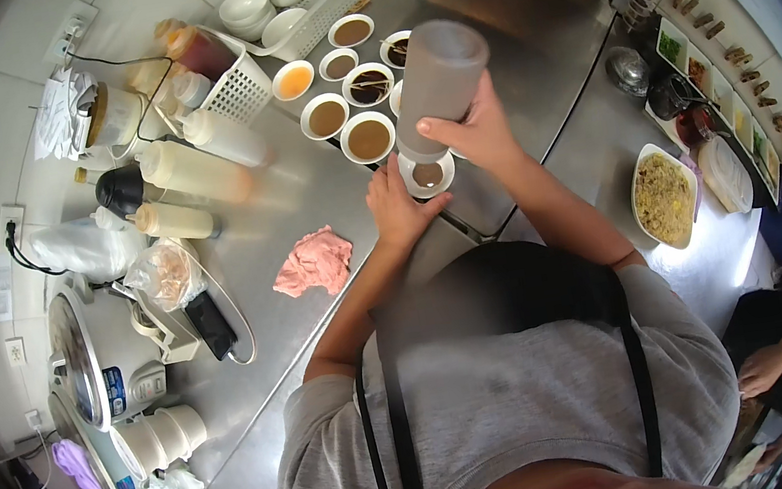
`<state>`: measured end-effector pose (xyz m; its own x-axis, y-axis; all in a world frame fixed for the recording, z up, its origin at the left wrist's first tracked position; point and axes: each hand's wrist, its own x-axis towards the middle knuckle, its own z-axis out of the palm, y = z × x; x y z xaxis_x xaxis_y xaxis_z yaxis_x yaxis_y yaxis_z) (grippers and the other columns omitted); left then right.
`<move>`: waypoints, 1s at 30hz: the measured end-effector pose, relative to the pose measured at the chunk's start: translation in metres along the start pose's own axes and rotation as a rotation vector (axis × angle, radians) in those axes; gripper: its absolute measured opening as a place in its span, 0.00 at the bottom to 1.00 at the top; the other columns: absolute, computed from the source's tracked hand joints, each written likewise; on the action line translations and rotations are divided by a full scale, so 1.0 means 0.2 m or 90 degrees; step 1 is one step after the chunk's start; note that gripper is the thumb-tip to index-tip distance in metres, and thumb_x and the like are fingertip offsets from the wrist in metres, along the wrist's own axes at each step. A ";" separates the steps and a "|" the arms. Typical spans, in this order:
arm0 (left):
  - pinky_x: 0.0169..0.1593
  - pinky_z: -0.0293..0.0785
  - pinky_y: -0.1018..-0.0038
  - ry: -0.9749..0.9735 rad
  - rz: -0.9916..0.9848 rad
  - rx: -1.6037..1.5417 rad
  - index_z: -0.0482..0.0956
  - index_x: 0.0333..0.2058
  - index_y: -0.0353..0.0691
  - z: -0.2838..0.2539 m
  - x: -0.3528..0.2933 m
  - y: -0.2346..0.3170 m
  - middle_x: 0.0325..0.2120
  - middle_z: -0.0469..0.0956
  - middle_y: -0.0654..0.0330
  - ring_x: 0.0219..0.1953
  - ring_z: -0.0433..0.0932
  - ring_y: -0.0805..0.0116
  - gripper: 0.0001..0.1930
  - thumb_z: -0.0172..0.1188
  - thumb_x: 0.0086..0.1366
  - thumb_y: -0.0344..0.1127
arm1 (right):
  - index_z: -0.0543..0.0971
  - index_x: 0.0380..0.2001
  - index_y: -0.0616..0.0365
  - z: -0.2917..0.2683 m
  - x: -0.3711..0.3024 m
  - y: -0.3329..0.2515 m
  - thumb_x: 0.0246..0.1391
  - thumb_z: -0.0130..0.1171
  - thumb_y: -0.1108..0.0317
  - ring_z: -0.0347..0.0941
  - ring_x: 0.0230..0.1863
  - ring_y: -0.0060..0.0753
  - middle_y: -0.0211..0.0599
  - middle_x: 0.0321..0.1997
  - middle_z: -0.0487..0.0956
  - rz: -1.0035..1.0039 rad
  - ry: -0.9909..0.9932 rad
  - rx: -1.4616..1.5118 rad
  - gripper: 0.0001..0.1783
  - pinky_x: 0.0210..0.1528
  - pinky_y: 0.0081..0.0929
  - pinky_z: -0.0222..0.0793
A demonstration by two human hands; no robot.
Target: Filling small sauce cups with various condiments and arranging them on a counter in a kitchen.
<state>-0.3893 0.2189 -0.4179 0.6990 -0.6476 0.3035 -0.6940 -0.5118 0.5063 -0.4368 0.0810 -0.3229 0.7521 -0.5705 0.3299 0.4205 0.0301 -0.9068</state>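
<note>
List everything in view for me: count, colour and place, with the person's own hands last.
Large squeeze bottle: one, translucent grey, inverted over a bowl
Sauce bowls: at least nine, white with brown, near-black or orange liquid, centre
Empty bowls: several, white, top
Perforated baskets: two, white, top and upper left
Smaller squeeze bottles: at least three, cream or whitish, left
Crumpled cloth: one, pink, left of centre
Rice cooker: one, white, left
Stacked tubs: several, white, lower left
Fried rice: one dish, yellow-brown, right
Worktop: sectioned, steel grey, middle
Co-worker's hand: one, bare, lower right
Small edge items: too unclear to count
Left hand: one, bare, at a bowl's rim
Right hand: one, bare, gripping the large bottle
</note>
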 end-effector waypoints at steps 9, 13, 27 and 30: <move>0.42 0.57 0.63 0.009 0.000 0.015 0.54 0.48 0.34 0.01 0.07 0.02 0.40 0.61 0.50 0.42 0.61 0.54 0.47 0.65 0.30 0.50 | 0.53 0.47 0.61 -0.07 -0.05 0.22 0.31 0.59 0.78 0.61 0.45 0.25 0.37 0.44 0.64 -0.097 -0.035 -0.113 0.37 0.47 0.27 0.59; 0.42 0.57 0.63 -0.015 -0.036 0.013 0.55 0.48 0.34 -0.02 0.01 0.03 0.40 0.61 0.50 0.42 0.61 0.55 0.46 0.65 0.31 0.51 | 0.53 0.46 0.63 -0.04 -0.08 0.22 0.28 0.63 0.72 0.61 0.45 0.27 0.40 0.43 0.64 0.057 -0.055 0.009 0.40 0.47 0.27 0.58; 0.41 0.57 0.64 -0.001 -0.017 0.029 0.56 0.47 0.35 -0.01 0.01 0.03 0.37 0.63 0.51 0.40 0.62 0.56 0.45 0.65 0.30 0.51 | 0.55 0.44 0.62 -0.04 -0.07 0.23 0.29 0.62 0.74 0.63 0.43 0.25 0.37 0.42 0.65 0.010 -0.055 -0.024 0.36 0.44 0.24 0.61; 0.44 0.56 0.64 -0.042 -0.041 0.017 0.54 0.49 0.35 -0.01 0.01 0.01 0.41 0.61 0.49 0.43 0.60 0.54 0.47 0.64 0.31 0.53 | 0.54 0.45 0.61 -0.01 -0.05 0.10 0.29 0.62 0.73 0.63 0.43 0.26 0.38 0.42 0.65 0.009 -0.034 -0.034 0.37 0.44 0.24 0.60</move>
<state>-0.3894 0.2173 -0.4139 0.7299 -0.6484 0.2162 -0.6528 -0.5676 0.5017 -0.4361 0.0848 -0.3454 0.7842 -0.5255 0.3299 0.3834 -0.0076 -0.9236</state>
